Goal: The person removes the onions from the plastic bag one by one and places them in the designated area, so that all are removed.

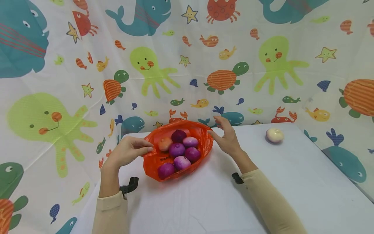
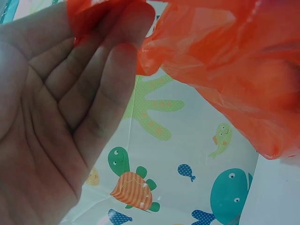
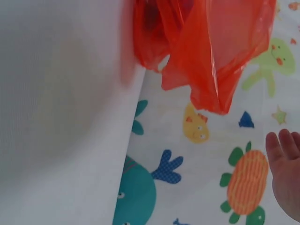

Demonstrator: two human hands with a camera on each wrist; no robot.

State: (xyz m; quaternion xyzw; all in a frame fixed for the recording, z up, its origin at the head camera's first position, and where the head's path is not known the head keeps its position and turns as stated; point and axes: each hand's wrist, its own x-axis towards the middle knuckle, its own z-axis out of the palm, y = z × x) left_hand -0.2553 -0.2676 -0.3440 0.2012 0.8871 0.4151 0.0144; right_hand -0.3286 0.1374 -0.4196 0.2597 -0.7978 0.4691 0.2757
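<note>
Spreading the bag's mouth
Left hand (image 1: 128, 151) pinches the orange bag (image 1: 152, 162) rim; right hand (image 1: 226, 138), fingers relaxed and empty, should pull evenly, keeping the onions (image 1: 178, 150) near the table's (image 1: 204, 201) far edge.

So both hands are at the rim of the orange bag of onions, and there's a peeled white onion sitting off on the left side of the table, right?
Not quite. The peeled white onion sits on the right side of the table, as the head view shows. The rest holds: the left hand and right hand are at the rim of the orange bag of onions.
</note>
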